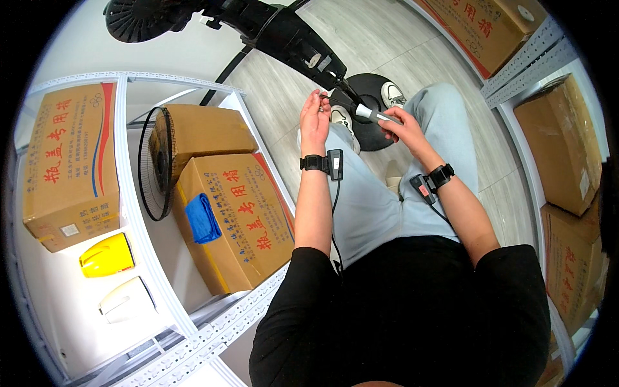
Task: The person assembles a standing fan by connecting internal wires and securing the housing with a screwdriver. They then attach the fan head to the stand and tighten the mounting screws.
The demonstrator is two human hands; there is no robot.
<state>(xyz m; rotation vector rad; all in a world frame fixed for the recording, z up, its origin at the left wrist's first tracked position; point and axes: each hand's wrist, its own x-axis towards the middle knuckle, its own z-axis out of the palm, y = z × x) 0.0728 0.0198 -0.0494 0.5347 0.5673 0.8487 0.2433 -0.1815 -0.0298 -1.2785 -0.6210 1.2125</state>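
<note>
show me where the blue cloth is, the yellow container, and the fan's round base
blue cloth (202, 218), head view, middle of the folded cloth.
yellow container (107, 255), head view, its side wall.
fan's round base (370, 132), head view, bare black top of the disc.

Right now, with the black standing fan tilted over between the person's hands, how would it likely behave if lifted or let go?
The black standing fan looks top-heavy: its head hangs far out from the round base, so it would probably tip if released. The pole seems rigid, not floppy. The right hand holds the lower pole, and the left hand steadies beside it, which suggests awkward weight.
</note>
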